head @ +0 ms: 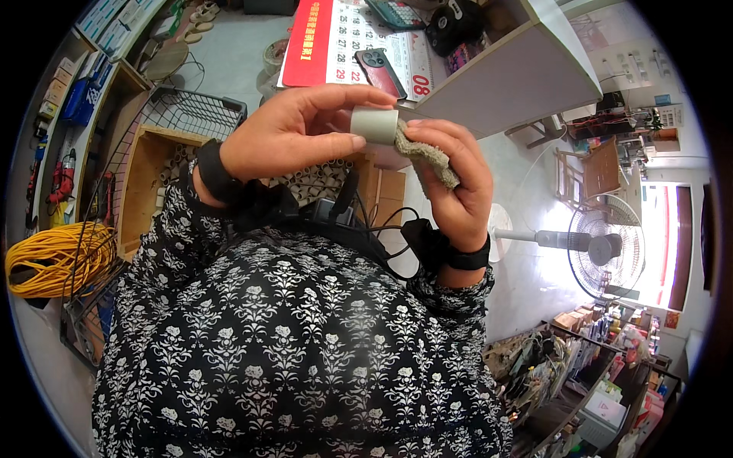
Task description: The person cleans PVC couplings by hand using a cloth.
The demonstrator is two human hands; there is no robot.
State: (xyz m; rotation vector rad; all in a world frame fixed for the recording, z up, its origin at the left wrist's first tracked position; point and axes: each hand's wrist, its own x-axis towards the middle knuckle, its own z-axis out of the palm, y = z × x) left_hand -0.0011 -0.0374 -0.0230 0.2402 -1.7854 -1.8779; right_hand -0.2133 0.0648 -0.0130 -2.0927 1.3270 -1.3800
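Between the fingers and thumb of my left hand [286, 131] is a short off-white pipe coupling [373, 125], apparently plastic, lying on its side. My right hand [458, 166] grips a folded grey-green terry cloth [426, 153]. The cloth's upper end meets the coupling's right-hand opening; whether any of it goes inside is hidden. Below my hands, a wooden box [134, 189] holds many similar short pipe pieces [315, 182], partly covered by my arms.
Ahead is a desk with a calendar [312, 46], a phone [381, 74] and a calculator [396, 14]. A wire basket [194, 109] and a yellow cable coil [57, 260] are on the left. A pedestal fan [604, 249] stands right; black cables [395, 229] hang near my waist.
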